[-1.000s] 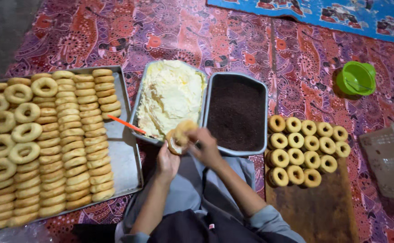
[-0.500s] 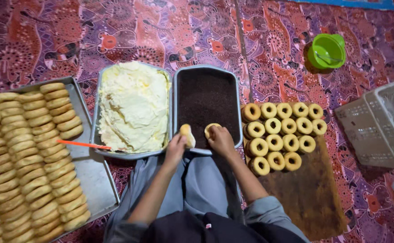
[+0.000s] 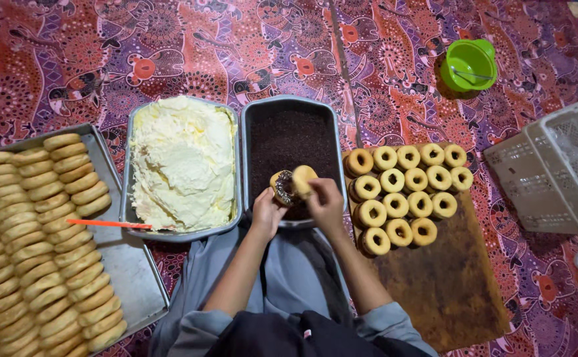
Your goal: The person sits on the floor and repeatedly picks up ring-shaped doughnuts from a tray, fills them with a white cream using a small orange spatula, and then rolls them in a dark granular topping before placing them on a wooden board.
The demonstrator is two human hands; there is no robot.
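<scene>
Two doughnut halves are held together over the near end of the sprinkle tray (image 3: 256,132), a metal pan of dark chocolate sprinkles. The left hand (image 3: 267,213) is closed around the sprinkled half (image 3: 281,188), whose cut face is seen coated dark; the right hand (image 3: 325,201) is closed with its fingertips on the plain half (image 3: 303,180), which touches the first. Just left of this pan the cream tray (image 3: 127,198) is set, filled with pale cream, and an orange spatula (image 3: 107,224) is laid across its near edge with its handle over the big tray (image 3: 133,277), where plain doughnuts (image 3: 31,251) are stacked in rows. On the right a board (image 3: 447,284) is seen bearing finished doughnuts (image 3: 408,192) in rows. Farther right a green cup (image 3: 468,65) and a white crate (image 3: 553,172) are placed on the patterned cloth (image 3: 170,46). Several slips may be judged likely: if the halves are pressed unevenly, cream could be squeezed out and sprinkles shed onto the lap or cloth; if the grip is loosened, a half could be dropped face-down into the sprinkles; the spatula, only resting on the rim, could be knocked off by a forearm.
</scene>
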